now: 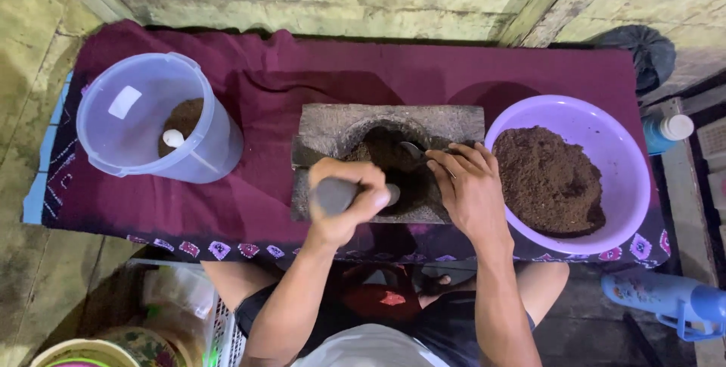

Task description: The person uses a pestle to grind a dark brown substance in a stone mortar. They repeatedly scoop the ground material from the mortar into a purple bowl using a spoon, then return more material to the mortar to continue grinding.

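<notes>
A square stone mortar (325, 126) sits mid-table with dark brown powder in its hollow (386, 151). My left hand (344, 200) is closed around a grey pestle (333, 194) whose end points into the hollow. My right hand (469, 189) rests on the mortar's right side and holds a metal spoon (412, 149) with its bowl over the powder. To the right stands a purple plastic bowl (628, 155) heaped with the same brown powder (548, 178).
A translucent bucket (128, 117) at the left holds some brown powder and a small white object (173, 138). A maroon cloth (249, 72) covers the table. Blue bottles (665, 131) (673, 299) stand at the right; containers (144, 337) sit lower left.
</notes>
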